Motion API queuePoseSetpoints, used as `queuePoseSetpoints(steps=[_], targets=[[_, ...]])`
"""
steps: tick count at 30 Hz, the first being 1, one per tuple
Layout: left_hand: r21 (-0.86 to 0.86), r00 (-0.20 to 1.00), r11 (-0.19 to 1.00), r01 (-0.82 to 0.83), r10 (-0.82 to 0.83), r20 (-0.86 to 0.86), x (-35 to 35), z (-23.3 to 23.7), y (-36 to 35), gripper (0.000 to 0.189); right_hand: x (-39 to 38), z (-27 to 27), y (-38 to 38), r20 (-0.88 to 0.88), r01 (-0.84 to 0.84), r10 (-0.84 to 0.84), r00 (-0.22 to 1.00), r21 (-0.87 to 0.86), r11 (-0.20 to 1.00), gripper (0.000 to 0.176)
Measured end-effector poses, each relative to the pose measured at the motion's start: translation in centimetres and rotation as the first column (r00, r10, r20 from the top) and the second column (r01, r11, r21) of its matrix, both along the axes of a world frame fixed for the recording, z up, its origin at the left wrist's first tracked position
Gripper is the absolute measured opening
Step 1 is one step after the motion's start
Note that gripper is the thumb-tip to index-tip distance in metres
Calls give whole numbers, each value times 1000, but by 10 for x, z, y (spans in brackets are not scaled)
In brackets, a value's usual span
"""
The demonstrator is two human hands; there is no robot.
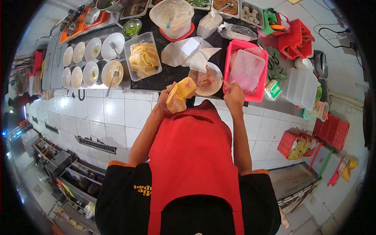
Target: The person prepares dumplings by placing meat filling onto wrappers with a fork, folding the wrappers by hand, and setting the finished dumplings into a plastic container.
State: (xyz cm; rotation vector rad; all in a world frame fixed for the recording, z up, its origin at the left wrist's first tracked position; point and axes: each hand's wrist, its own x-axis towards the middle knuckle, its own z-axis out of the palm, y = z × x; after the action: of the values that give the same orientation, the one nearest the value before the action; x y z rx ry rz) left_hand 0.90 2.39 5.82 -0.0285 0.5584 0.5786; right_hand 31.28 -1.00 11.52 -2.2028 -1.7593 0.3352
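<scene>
My left hand is closed round a stack of yellow wrappers, with a small pinkish dab on the top one. My right hand grips the handle of a utensil whose tip points at a white bowl. Pink minced filling lies in that bowl. Left of it, a clear tub holds more folded yellow wrappers. On the right, a pink tray carries a translucent lid over its contents.
White bowls stand in two rows at the left. Behind the filling are white papers and a large white tub. Metal trays line the back edge. Red baskets and clear containers stand at the right.
</scene>
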Motion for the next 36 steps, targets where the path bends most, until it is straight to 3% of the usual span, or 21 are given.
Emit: queuePoseSetpoints(steps=[1, 2, 4, 5, 7, 8, 10, 14, 15, 20, 22, 24, 28, 31, 32, 34, 36], targets=[[13, 1000, 1000, -16, 16, -5, -1, 1, 0, 49, -4, 7, 3, -122, 67, -66, 990, 12, 998, 31], [24, 999, 999, -36, 36, -12, -3, 1, -1, 49, -2, 7, 2, -126, 64, -63, 990, 10, 998, 31], [45, 999, 998, -46, 46, 13, -8, 0, -1, 49, 3, 9, 1, -341, 51, -44, 939, 11, 999, 30], [69, 998, 996, -53, 50, 44, -9, -1, -1, 49, 4, 10, -2, -341, 50, -44, 939, 9, 999, 30], [34, 998, 997, -67, 67, 11, -9, 1, -2, 50, 3, 14, -7, -445, -53, -25, 895, -161, 986, 29], [0, 996, 997, -81, 81, -22, -9, 2, -3, 51, -1, 13, -9, -445, -52, -26, 895, -162, 985, 29], [-6, 996, 997, -82, 82, -20, -12, 0, -5, 51, -19, 7, -13, -141, -113, 89, 986, -173, 978, 28], [1, 996, 997, -83, 83, -14, -13, 9, -8, 52, -52, -6, -13, -16, -14, 11, 1000, -266, 964, 21], [2, 996, 996, -85, 85, -13, -15, 4, -8, 52, -52, 0, -16, -24, -87, 84, 996, -288, 954, 21], [50, 988, 994, -96, 89, 124, -24, -15, -14, 51, -51, -1, -17, -55, -76, 65, 996, -243, 967, 22], [48, 988, 994, -96, 89, 129, -22, -14, -16, 51, -52, -8, -16, -34, -61, 56, 998, -181, 982, 22], [49, 987, 994, -97, 90, 134, -22, -13, -16, 50, -53, -8, -16, -31, -170, 168, 985, -182, 968, 22], [54, 995, 995, -89, 87, 42, -20, -10, -15, 49, -38, 10, -20, -84, -150, 133, 988, -246, 957, 24], [28, 996, 995, -93, 93, -3, -15, -7, -12, 47, -9, 24, -13, -555, -225, 93, 827, -175, 958, 32], [22, 996, 996, -90, 90, -9, -13, -8, -12, 46, -2, 31, -11, -558, -230, 100, 824, -169, 958, 32], [46, 993, 993, -113, 114, -16, -10, -6, -8, 45, 3, 54, -8, -713, -292, 130, 689, -109, 950, 32], [80, 993, 995, -63, 54, 107, -6, 0, -2, 46, -2, 69, -7, -744, -288, 122, 657, -98, 953, 30]])
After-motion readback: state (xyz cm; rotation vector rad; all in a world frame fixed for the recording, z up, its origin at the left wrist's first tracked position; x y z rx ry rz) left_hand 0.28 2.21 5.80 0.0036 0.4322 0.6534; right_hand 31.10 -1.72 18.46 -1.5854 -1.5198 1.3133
